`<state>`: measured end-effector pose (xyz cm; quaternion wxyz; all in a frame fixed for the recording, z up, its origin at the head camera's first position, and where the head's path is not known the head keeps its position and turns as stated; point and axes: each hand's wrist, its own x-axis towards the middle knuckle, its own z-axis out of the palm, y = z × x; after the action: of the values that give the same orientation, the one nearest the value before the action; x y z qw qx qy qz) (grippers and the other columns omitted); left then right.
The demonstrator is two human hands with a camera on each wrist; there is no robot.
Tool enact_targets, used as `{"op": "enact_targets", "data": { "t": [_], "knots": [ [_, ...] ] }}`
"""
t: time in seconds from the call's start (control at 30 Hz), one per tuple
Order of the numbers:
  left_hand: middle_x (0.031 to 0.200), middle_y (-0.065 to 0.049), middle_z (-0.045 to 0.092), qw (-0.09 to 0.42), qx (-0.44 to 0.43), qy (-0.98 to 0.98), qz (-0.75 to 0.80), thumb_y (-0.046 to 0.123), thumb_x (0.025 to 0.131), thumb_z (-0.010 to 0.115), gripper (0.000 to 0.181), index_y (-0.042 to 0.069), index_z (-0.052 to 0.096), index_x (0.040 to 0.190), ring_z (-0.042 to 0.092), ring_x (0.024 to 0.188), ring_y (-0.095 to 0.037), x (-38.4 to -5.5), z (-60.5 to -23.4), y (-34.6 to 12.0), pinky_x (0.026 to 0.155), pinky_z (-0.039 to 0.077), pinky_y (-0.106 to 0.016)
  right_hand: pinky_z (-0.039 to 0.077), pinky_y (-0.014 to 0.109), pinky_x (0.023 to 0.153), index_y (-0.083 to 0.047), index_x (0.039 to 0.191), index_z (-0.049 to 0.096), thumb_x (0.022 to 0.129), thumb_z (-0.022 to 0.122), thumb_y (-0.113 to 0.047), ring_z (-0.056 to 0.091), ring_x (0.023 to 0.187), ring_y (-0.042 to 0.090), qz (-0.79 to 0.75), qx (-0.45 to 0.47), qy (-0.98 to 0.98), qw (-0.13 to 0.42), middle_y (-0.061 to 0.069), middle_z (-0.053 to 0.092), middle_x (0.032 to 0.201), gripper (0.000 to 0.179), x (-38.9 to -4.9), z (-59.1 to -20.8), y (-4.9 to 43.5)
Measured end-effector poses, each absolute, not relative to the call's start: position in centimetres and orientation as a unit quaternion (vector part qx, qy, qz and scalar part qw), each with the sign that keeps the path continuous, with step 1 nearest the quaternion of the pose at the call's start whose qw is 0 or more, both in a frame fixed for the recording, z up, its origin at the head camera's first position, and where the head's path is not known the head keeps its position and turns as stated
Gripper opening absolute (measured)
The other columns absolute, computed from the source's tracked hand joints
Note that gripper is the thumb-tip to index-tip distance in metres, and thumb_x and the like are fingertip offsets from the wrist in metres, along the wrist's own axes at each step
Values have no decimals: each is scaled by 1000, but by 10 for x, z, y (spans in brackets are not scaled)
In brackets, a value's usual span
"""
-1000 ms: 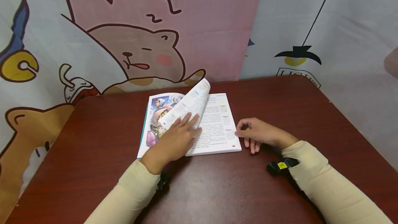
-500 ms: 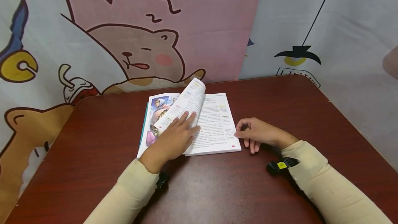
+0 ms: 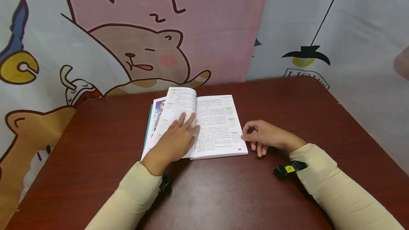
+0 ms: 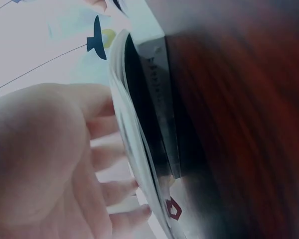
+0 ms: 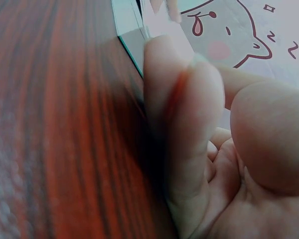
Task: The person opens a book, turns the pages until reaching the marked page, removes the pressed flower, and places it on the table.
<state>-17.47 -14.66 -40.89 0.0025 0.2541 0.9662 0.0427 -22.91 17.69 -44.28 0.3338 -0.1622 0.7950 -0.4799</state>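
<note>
An open book [image 3: 214, 130] lies on the table, its right page printed with text. My left hand [image 3: 174, 139] is spread over the left side, fingers extended onto a turned leaf [image 3: 182, 98] that curves up near the spine. Under that leaf, part of a colour illustration [image 3: 158, 111] shows. The left wrist view has the fingers against the bowed pages [image 4: 132, 129]. My right hand [image 3: 263, 136] rests by the book's right edge, thumb and index tips meeting there and the other fingers bent toward the table; whether they pinch any pages I cannot tell.
The dark red wooden table [image 3: 211, 198] extends around the book. Behind it hangs a cloth printed with cartoon animals [image 3: 153, 52]. Black wrist devices [image 3: 285, 170] sit at both sleeve cuffs.
The leaf under my left hand has swung left and down, covering more of the illustration. My left hand has shifted slightly left with it. My right hand stays in place.
</note>
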Motion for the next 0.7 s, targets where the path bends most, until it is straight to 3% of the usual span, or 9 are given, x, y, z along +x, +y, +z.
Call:
{"op": "enact_targets", "data": {
  "t": [0.2, 0.7],
  "knots": [
    [162, -13, 35, 39, 226, 973, 28, 25, 104, 51, 46, 12, 49, 148, 27, 150, -43, -175, -408, -150, 117, 31, -59, 51, 29, 41, -1, 110, 53, 97, 66, -26, 63, 42, 19, -478, -157, 795, 338, 9, 63, 64, 31, -229, -441, 176],
    [158, -14, 41, 33, 226, 973, 27, 28, 103, 54, 47, 15, 51, 148, 33, 148, -42, -171, -406, -148, 114, 33, -61, 52, 30, 41, -1, 110, 53, 99, 64, -25, 63, 42, 18, -482, -154, 793, 339, 9, 63, 65, 29, -228, -441, 175]
  ]
}}
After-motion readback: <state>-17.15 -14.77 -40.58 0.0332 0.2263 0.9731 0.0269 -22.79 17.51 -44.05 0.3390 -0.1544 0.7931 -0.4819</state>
